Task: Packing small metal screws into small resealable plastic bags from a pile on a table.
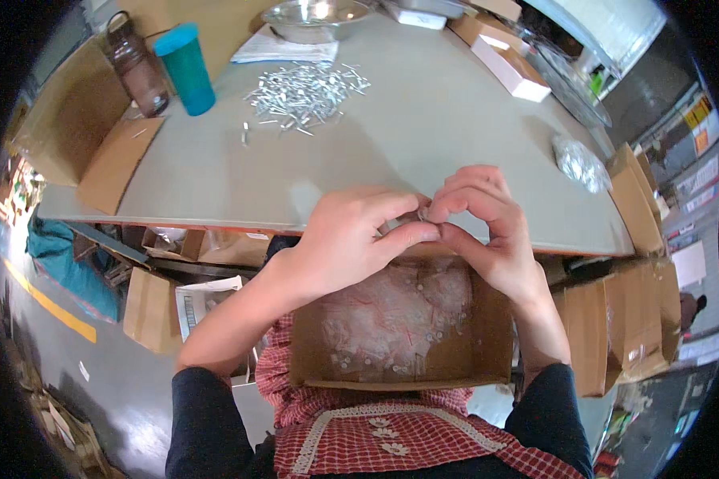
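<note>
My left hand (363, 231) and my right hand (487, 227) meet above the table's front edge, thumbs and forefingers pinched together. Between the fingertips shows a small, shiny, partly see-through piece (422, 214); the fingers cover most of it, so I cannot tell its kind. Below my hands, an open cardboard box (487, 351) rests at my lap. Inside it lie several small clear plastic bags (375, 311) with red lines, along with small round metal-looking pieces. Farther back on the table (455, 120) is a loose pile of silver rivet-like pins (303, 92), with one lying apart.
A teal cup (188, 72) and a brown bottle (136, 68) stand at the far left beside cardboard. Behind the pile are folded papers (284, 49) and a metal bowl (315, 20). To the right sit a clear bag of metal parts (581, 164), a white carton (511, 68) and cardboard boxes (623, 319).
</note>
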Available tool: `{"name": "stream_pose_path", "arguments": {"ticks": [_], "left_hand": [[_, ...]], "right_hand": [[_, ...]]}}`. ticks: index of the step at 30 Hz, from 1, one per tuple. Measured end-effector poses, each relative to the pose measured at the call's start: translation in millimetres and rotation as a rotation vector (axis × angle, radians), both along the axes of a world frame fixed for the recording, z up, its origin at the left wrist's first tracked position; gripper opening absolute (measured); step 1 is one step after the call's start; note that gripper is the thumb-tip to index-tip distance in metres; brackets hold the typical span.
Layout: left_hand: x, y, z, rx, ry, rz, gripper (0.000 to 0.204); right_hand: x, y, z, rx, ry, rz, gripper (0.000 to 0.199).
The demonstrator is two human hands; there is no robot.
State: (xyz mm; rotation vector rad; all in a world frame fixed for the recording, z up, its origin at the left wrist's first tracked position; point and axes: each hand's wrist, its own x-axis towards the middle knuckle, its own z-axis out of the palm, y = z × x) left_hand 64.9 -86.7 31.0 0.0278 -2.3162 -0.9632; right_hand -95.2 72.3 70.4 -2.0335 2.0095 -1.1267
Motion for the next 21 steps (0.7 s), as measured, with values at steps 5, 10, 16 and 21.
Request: {"name": "stream_pose_path", "arguments": {"ticks": [5, 10, 16, 21], "left_hand": [[-4.9, -27.3, -4.3, 0.154, -0.091, -0.006, 0.029], [-12.5, -64.3, -13.9, 0.049, -0.085, 0.148, 0.030], [-14.8, -83.2, -25.2, 0.192, 0.003, 0.334, 0.031], [-11.4, -87.4, -25.6, 0.258, 0.033, 0.270, 0.030]], "right_hand": [[-3.4, -37.3, 5.6, 0.020, 0.123, -0.012, 0.014], [-24.5, -88.2, 0.1, 0.066, 0.216, 0.089, 0.015], [-92.9, -204.3, -13.1, 0.081, 0.154, -0.011, 0.029], [-142.3, -259.0, -27.3, 0.206, 0.409, 0.084, 0.032]]}}
